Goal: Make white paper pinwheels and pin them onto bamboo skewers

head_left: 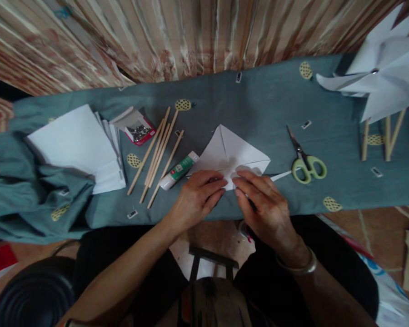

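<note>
A square sheet of white paper (240,145) with slits running in from its corners lies on the cloth in front of me. My left hand (199,195) pinches its near left part, fingers pressed together. On the near right part, my right hand (264,202) has its thumb and fingers closed on the paper. The fingertips of both hands almost meet near the middle and hide the near corner. Just left of the paper rests a glue stick (179,170) with a green label. Scissors (306,164) with green handles lie to the right, beside a thin paper strip (281,175).
Several wooden sticks (157,156) lie left of the glue stick. Beyond them stands an opened box of metal fasteners (139,131). A stack of white paper (77,141) sits at the left. White pinwheels (386,75) on sticks occupy the far right. A pleated curtain (204,36) hangs behind the table.
</note>
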